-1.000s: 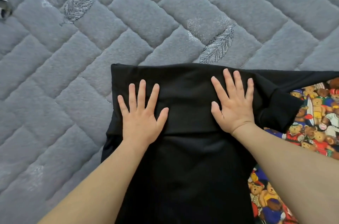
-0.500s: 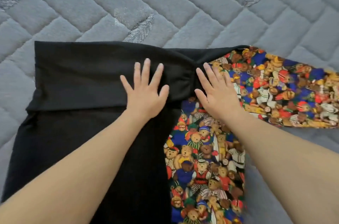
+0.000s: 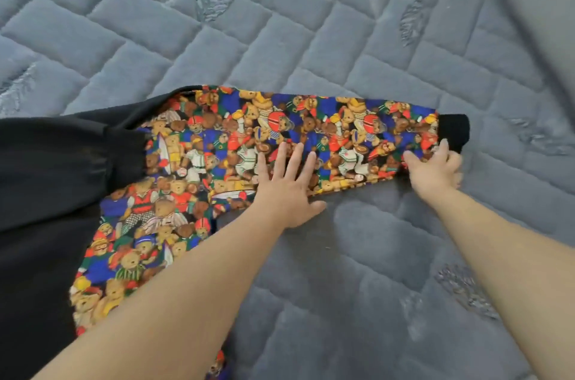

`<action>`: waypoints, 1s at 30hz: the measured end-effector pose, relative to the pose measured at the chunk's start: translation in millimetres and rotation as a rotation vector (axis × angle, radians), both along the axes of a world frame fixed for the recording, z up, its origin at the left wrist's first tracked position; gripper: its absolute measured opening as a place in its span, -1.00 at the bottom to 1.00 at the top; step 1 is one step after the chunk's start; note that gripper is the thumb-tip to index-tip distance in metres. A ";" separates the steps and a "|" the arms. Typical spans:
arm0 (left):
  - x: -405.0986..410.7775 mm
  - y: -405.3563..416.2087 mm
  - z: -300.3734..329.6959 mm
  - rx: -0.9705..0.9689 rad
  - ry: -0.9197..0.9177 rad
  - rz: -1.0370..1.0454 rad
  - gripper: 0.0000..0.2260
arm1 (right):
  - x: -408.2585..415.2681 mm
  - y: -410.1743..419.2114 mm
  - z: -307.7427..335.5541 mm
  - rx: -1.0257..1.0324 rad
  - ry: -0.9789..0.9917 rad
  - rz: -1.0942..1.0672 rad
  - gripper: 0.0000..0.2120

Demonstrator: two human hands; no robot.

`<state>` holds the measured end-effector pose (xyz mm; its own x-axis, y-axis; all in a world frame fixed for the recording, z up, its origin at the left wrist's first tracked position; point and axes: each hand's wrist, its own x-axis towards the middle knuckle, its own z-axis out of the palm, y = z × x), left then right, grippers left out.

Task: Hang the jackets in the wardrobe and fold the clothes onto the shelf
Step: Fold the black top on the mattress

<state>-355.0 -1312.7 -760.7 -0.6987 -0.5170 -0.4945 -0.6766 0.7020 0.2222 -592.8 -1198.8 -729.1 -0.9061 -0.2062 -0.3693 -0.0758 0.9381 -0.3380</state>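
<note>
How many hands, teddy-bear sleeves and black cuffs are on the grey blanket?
Hands: 2, the left hand and the right hand
Teddy-bear sleeves: 1
Black cuffs: 1
Total: 4, all on the grey blanket

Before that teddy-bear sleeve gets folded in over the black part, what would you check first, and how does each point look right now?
1. Teddy-bear sleeve lies stretched out flat: ok.
2. Left hand presses flat on the sleeve, fingers straight: ok.
3. Right hand grips the sleeve end beside the black cuff: ok.
4. Black body of the garment smooth: not ok, bunched near the shoulder.
5. Grey quilted surface beneath free of clutter: ok.
6. Fabric under the sleeve unwrinkled: cannot tell.
</note>
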 end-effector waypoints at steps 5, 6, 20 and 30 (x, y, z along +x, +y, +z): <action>-43.3 11.8 -14.9 0.094 -0.235 0.021 -0.05 | -50.4 -7.0 2.3 -0.379 -0.182 -0.509 -0.48; -41.5 11.0 -11.6 0.118 -0.222 0.017 -0.07 | -55.0 -5.4 3.0 -0.442 -0.270 -0.580 -0.67; 162.6 -100.0 91.8 0.779 0.560 1.333 -0.76 | 177.1 -113.4 59.5 -0.610 -0.082 0.268 -0.64; 428.0 -173.5 99.5 0.763 0.596 1.546 -0.69 | 466.0 -196.7 54.9 -0.539 -0.518 0.986 -0.30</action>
